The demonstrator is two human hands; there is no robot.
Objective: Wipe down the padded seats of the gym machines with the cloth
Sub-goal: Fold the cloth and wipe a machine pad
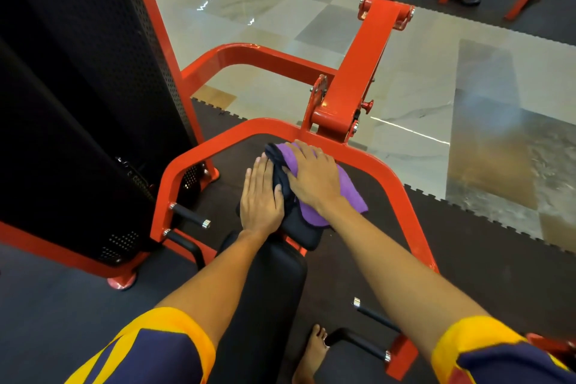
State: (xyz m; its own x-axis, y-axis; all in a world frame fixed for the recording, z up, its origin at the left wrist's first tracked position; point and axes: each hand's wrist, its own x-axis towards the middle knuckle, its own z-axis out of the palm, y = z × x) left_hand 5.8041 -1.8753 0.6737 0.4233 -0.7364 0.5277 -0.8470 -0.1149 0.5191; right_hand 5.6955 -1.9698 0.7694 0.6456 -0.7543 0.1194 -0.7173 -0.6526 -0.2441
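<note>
Red machine frame (352,81) wraps close round black seat pad (300,232). Purple cloth (350,193) on pad, overhanging its right edge. Left hand (261,199) flat, open, gripping nothing. Right hand (314,178) flat, pressing cloth. Risk: ungripped cloth slides off mid-stroke, and knuckles could hit the frame.

Red frame (386,171) rings seat (299,234); mat (374,246) between.
</note>
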